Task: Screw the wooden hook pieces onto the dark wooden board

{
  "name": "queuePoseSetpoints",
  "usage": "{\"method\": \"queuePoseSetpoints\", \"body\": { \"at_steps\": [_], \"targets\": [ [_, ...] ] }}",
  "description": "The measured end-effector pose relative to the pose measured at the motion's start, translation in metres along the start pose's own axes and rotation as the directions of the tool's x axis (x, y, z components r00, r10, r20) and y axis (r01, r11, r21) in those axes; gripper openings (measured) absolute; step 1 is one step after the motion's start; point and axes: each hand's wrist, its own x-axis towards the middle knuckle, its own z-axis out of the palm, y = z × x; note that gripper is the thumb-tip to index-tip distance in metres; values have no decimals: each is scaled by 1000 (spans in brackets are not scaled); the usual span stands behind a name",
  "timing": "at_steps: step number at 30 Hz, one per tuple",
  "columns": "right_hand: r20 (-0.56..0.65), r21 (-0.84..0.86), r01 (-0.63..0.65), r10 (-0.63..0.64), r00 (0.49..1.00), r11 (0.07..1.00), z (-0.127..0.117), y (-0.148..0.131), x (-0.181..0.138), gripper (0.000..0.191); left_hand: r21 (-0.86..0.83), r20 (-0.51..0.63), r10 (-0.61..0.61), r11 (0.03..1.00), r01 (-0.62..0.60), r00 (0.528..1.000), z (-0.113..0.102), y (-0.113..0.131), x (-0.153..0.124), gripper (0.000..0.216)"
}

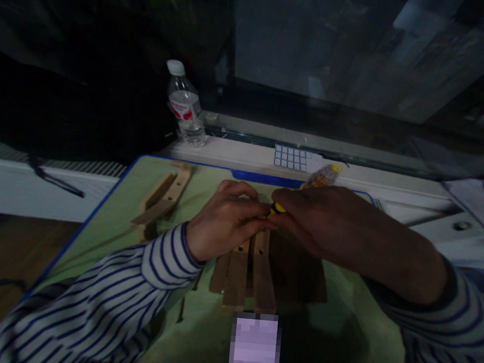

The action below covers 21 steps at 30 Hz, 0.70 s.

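Note:
My right hand [331,226] is closed around a yellow and black screwdriver [279,208], mostly hidden in the grip. Against its tip end, the fingers of my left hand [225,219] are pinched together; what they hold is hidden. Below the hands lie two light wooden strips with holes, a left strip [236,283] and a right strip [264,285], side by side on a darker brown board [302,271]. Their far ends are covered by my hands. Near my left sleeve, a thin screw-like piece [180,310] rests on the table.
Curved wooden pieces with holes [177,190] stand at the left of the green, blue-edged table [105,237]. On the sill behind are a water bottle [187,112] and a blue-gridded label sheet [290,158]. A clear plastic bag [322,176] sits behind my right hand.

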Motion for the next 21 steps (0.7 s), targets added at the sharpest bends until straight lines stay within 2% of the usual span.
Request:
{"method": "queuePoseSetpoints", "body": {
  "at_steps": [15,18,21],
  "targets": [
    [-26,-43,-52,51,998,998,0,-7,2,17,-41,61,28,999,-26,998,0,-2,0,20],
    [-17,-30,-52,52,999,998,-2,-7,3,16,3,26,3,1000,-3,1000,1,1,-1,18],
    [-11,-26,-47,47,999,999,-2,-6,2,17,68,-64,-52,996,56,997,2,4,-2,20]
  ]
}}
